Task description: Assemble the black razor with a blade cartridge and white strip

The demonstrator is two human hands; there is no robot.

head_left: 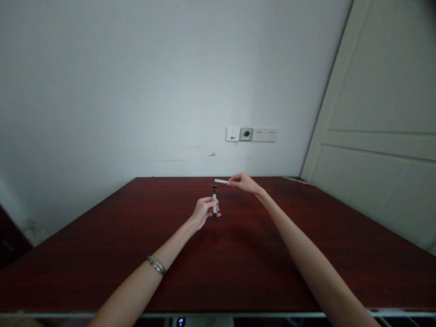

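Near the middle of the table, my left hand (203, 210) is closed around an upright white-handled tool (214, 204). The tool has a dark neck and a small, wide dark head at its top; its exact kind is too small to make out. My right hand (242, 182) pinches one end of a slim white stick (221, 181). The stick points left, almost level, with its free end just above the tool's dark head. A small gap shows between the two.
The dark red wooden table (102, 254) reaches back to a pale wall (136, 91). Wall sockets (265, 134) sit above its back edge. A white panelled door (381, 113) stands at the right. My left wrist wears a metal bracelet (156, 265).
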